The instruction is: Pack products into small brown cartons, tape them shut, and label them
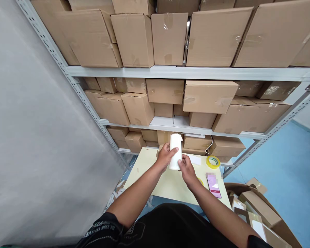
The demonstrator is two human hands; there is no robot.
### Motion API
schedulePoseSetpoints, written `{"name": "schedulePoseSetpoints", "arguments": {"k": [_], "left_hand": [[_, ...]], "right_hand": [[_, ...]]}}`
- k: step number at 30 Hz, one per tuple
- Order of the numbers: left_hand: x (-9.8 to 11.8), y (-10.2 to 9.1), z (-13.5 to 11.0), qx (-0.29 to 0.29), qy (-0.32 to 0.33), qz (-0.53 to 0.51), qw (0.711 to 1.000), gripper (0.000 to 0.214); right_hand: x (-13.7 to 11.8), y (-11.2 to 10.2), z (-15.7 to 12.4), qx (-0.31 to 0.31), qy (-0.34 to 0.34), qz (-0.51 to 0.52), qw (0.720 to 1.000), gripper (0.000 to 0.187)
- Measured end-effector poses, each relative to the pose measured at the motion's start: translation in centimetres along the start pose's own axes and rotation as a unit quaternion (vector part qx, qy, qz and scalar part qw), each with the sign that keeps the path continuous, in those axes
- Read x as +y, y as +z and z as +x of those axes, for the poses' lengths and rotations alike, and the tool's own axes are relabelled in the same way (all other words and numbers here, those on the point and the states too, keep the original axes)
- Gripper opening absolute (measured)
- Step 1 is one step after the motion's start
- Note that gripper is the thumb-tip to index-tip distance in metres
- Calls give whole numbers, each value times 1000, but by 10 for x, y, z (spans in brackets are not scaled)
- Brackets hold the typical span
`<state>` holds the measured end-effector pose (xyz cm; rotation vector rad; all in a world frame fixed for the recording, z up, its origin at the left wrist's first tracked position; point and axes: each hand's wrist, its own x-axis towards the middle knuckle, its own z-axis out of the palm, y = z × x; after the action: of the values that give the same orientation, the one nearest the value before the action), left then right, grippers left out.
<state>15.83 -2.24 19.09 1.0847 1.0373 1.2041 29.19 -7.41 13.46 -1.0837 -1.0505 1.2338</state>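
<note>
Above the pale yellow table (160, 186) I hold a white roll (175, 159) upright, perhaps paper or foam, with a small loose flap at its upper right corner. My left hand (164, 157) is closed round its left side, the thumb lying across the front. On the lower right side, my right hand (188, 169) grips the roll between thumb and fingers. Most of the fingertips are hidden behind it. A roll of yellow tape (209, 162) and a phone with a pink screen (213, 186) lie on the table right of my hands.
A grey metal shelf rack (196, 73) with several cardboard boxes (169, 38) rises behind the table. On the left stands a grey wall (41, 137). A large open carton (281, 220) with smaller boxes sits on the blue floor (281, 158) at right.
</note>
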Motion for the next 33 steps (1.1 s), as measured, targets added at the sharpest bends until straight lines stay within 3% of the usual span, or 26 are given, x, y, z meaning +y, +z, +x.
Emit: {"name": "schedulePoseSetpoints", "arguments": {"k": [4,7,11,17,20,22,26,30,33], "left_hand": [[4,2,0,-1,4,-31,1000,63],[5,4,-1,-31,10,-31,999,55],[2,3,-2,-119,24,-39,992,60],[-3,5,0,-65,16,6,998,77],[-1,9,1,-48,-8,19,999,72],[0,11,0,-35,-22,7,999,63],[-1,12,0,-17,-53,-35,998,47],[-4,14,4,3,-74,-65,995,33],[-6,15,6,-4,-118,-111,987,31]], "right_hand": [[-7,-2,0,-89,82,153,981,41],[-15,-3,-1,-117,83,186,972,38],[-19,-3,-1,-41,33,138,989,36],[-10,-10,9,40,-15,29,999,46],[-5,-14,11,46,-31,-23,998,54],[-6,-17,10,46,-26,-28,998,49],[-20,-20,7,-4,79,100,992,31],[-37,-19,7,-100,192,222,951,34],[-49,-17,7,-105,232,245,935,37]]}}
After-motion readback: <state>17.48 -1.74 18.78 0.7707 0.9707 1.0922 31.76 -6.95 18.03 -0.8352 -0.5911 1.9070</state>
